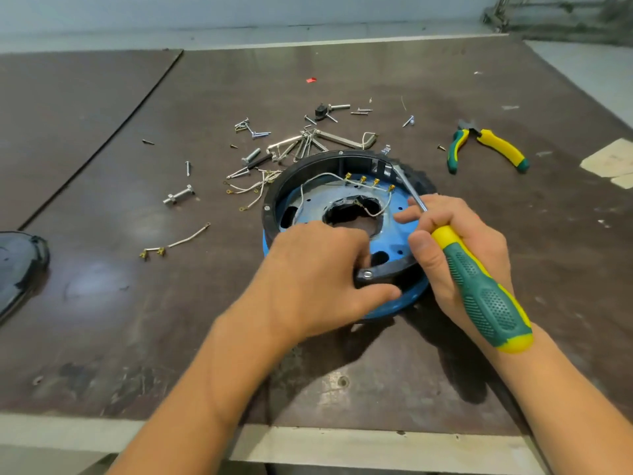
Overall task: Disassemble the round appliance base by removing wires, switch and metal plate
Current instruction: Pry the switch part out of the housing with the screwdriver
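Observation:
The round appliance base, a black ring over a blue metal plate, lies in the middle of the dark table. White wires with brass terminals run across its inside, around a ragged centre hole. My left hand grips the near rim of the base, thumb outside, fingers inside. My right hand holds a green and yellow screwdriver. Its metal shaft reaches to the far right inner wall of the ring, near a small metal bracket.
Loose screws, bolts, hex keys and removed wires lie scattered behind and left of the base. Green and yellow pliers lie at the right. A dark object sits at the left edge. The table's front edge runs just below my forearms.

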